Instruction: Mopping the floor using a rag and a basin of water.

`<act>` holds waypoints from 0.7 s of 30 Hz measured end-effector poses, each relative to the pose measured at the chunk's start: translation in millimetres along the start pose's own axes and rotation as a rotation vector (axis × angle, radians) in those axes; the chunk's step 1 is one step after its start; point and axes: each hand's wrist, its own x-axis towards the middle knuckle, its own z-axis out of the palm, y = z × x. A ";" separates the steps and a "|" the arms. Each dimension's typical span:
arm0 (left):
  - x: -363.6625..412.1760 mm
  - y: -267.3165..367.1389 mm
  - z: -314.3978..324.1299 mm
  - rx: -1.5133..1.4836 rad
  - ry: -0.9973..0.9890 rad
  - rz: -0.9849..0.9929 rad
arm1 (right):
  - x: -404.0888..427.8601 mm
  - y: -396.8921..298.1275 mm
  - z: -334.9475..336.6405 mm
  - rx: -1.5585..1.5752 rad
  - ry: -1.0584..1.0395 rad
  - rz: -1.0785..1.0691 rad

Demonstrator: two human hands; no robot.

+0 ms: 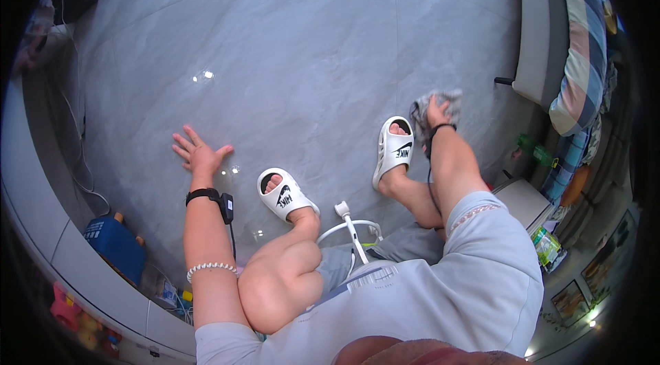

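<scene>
My right hand (438,112) presses a crumpled grey cloth (452,102) against the glossy grey tiled floor (309,55), just right of my right slide sandal (394,151). Some of the cloth is hidden under the hand and wrist. On the other side, my left hand (202,154) has its fingers spread and holds nothing; whether the palm touches the floor I cannot tell. Both wrists wear black straps, the left with a small black box (227,209) and cable. My left white Nike sandal (286,195) is planted between the arms. I squat low with bent knees.
A white tubular frame with a wheel-like end (342,209) stands between my legs. Along the left run a white cabinet (38,220), a blue box (116,246) and a white cable (80,159). To the right are a sofa (539,30) and a green bottle (536,151).
</scene>
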 end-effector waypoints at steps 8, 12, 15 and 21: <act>11.9 -12.2 8.0 0.057 0.012 -0.054 | -106.4 -76.4 68.3 -0.202 0.172 -0.259; 14.3 -5.0 8.4 0.067 0.006 -0.034 | -212.4 -150.3 101.7 -0.307 0.131 -1.302; 12.8 1.3 7.4 0.088 -0.022 -0.068 | -259.5 -202.8 135.3 -0.325 0.062 -1.705; 10.9 10.0 1.4 0.158 -0.030 -0.103 | -210.3 -280.3 110.5 -0.273 0.121 -1.817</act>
